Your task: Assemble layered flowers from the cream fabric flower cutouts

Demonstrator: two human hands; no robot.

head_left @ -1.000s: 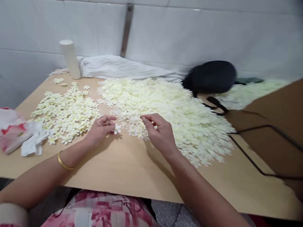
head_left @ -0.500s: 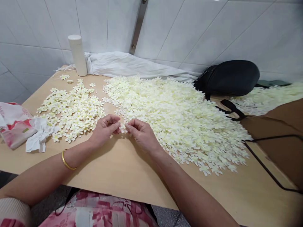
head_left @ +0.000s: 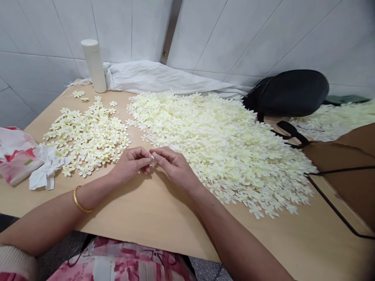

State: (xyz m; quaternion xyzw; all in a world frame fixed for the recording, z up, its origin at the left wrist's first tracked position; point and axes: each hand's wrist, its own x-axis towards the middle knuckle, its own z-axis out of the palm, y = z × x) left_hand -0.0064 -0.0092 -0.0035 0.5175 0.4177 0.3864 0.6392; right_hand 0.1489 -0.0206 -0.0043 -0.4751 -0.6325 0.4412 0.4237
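Between my fingertips is a small white artificial flower (head_left: 151, 160), mostly hidden by the fingers. My left hand (head_left: 133, 163) pinches it from the left, and my right hand (head_left: 172, 166) pinches it from the right, the two thumbs almost meeting. Both hands hover just above the table, in front of the gap between two heaps. To the left lies a smaller pile of cream flowers (head_left: 90, 134) with yellow centres. On the right spreads a much larger heap of pale petal flowers (head_left: 216, 136).
A white bottle (head_left: 94, 66) stands at the back left, beside a white cloth (head_left: 152, 76) along the tiled wall. A black bag (head_left: 290, 93) and a brown cardboard box (head_left: 345, 171) sit to the right. Crumpled paper (head_left: 48, 166) and a plastic bag (head_left: 17, 156) lie at the left.
My hands have come closer together, the fingertips now closing over the flower, which showed more openly before. The piles look the same; the view has shifted slightly.
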